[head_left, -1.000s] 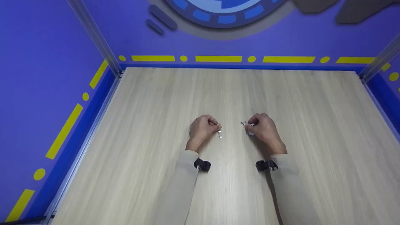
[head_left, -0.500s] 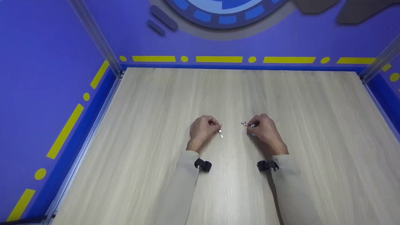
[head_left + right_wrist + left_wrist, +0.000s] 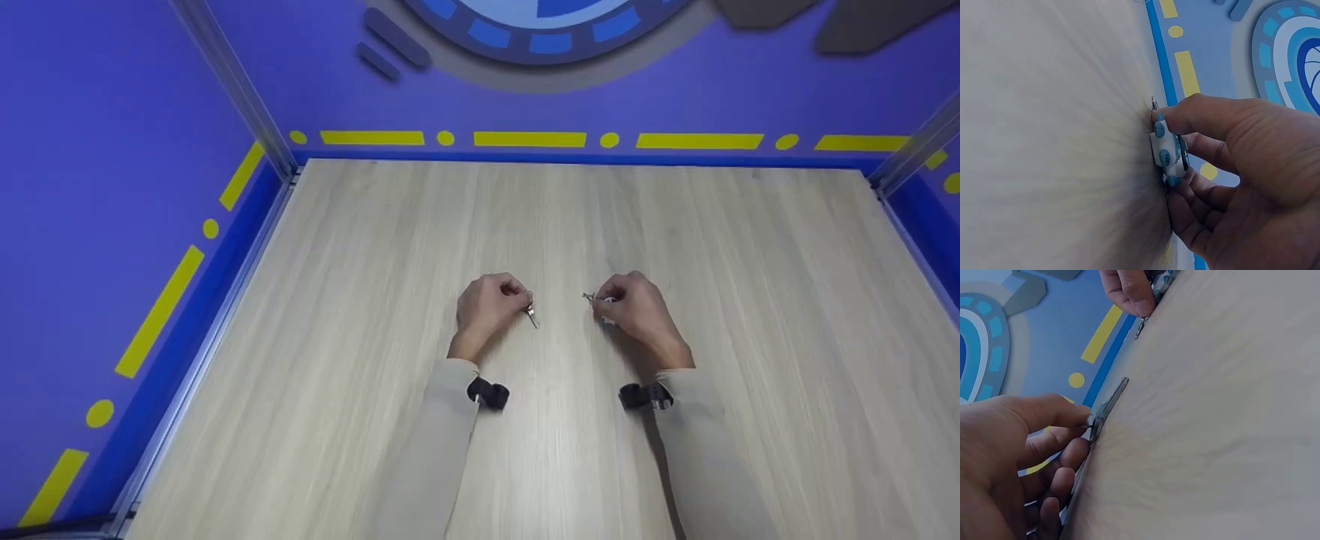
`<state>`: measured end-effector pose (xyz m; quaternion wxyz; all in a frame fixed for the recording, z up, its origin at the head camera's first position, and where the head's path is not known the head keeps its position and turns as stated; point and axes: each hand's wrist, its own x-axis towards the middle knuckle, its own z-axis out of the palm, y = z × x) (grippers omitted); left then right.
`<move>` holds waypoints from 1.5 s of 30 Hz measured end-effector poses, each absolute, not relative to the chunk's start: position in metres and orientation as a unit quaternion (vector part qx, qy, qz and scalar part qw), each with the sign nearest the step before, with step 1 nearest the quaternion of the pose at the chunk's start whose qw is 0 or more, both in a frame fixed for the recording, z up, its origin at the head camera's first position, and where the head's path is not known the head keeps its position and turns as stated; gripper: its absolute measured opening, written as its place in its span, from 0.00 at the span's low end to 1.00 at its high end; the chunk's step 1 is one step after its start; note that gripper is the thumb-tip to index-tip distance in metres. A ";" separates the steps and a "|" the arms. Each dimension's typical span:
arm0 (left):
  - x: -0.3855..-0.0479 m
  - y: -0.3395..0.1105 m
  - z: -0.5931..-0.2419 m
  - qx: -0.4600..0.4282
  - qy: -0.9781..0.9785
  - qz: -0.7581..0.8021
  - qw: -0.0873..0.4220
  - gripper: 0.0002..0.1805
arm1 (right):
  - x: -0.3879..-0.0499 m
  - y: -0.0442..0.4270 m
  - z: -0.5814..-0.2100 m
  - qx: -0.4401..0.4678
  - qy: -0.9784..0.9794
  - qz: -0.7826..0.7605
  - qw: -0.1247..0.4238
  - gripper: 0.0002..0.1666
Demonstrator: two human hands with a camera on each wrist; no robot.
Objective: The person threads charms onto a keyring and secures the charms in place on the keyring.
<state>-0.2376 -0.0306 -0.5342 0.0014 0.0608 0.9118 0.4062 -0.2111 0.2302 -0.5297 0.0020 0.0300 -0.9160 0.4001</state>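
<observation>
My left hand (image 3: 487,304) pinches a small silver key (image 3: 532,318) between thumb and index finger, just over the wooden table. In the left wrist view the key (image 3: 1111,402) lies slanted, its slim end pointing away from the fingertips. Across a short gap, my right hand (image 3: 637,311) grips a keychain. Its white-and-blue charm (image 3: 1165,147) shows in the right wrist view, held between thumb and fingers near the tabletop. A small metal clasp (image 3: 588,297) sticks out past the right fingertips toward the left hand. The fingers hide part of both things.
The wood-grain table (image 3: 360,240) spreads around both hands. Blue panels with yellow dashes stand along the back (image 3: 525,112) and left (image 3: 97,225), joined by a metal corner post (image 3: 240,90). Each wrist carries a black camera, the left wrist camera (image 3: 487,393) and the right wrist camera (image 3: 637,395).
The key's free end has swung a little to the right in the left fingers. The clasp at the right fingertips has turned slightly. Both hands keep nearly the same place and their hold.
</observation>
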 end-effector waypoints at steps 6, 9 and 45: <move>-0.240 -0.030 -0.532 0.051 0.869 0.492 0.012 0.05 | -0.210 0.233 -0.529 0.035 -0.912 0.408 -0.010 0.03; -0.241 -0.027 -0.533 0.063 0.834 0.548 0.012 0.06 | -0.210 0.235 -0.527 0.034 -0.907 0.418 -0.018 0.03; -0.226 -0.008 -0.519 0.107 0.683 0.712 0.123 0.06 | -0.202 0.224 -0.497 0.077 -0.823 0.562 0.030 0.04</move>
